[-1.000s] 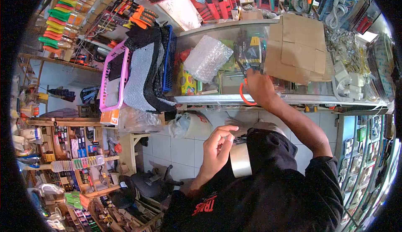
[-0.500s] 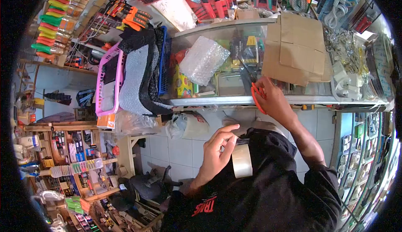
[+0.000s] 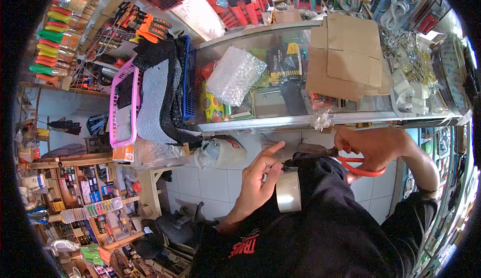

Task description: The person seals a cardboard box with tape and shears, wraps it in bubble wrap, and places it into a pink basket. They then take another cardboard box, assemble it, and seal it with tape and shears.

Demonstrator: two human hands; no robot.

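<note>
In my right hand (image 3: 378, 147) is a pair of scissors with red-orange handles (image 3: 363, 170), held low in front of the glass counter. Its blades are hard to make out against the hand and the dark clothing. My left hand (image 3: 258, 182) grips a wide roll of clear packing tape (image 3: 288, 193) close to my black shirt. The index finger points up and the thumb lies beside the roll; the other fingers are partly hidden. On the glass counter lies a bubble-wrapped package (image 3: 236, 76). Flattened cardboard (image 3: 350, 55) rests to its right.
A crumpled clear scrap (image 3: 319, 120) hangs on the counter's metal edge (image 3: 250, 126). Pink (image 3: 114, 110) and blue baskets (image 3: 189, 77) stand at left with bubble wrap sheets (image 3: 156, 97). White bags (image 3: 220, 152) sit on the tiled floor below. Wooden shelves (image 3: 90, 165) fill the left side.
My right hand has moved from above the counter down and to the right, bringing the scissors off it. The crumpled clear scrap now shows at the edge. My left hand stays nearly still.
</note>
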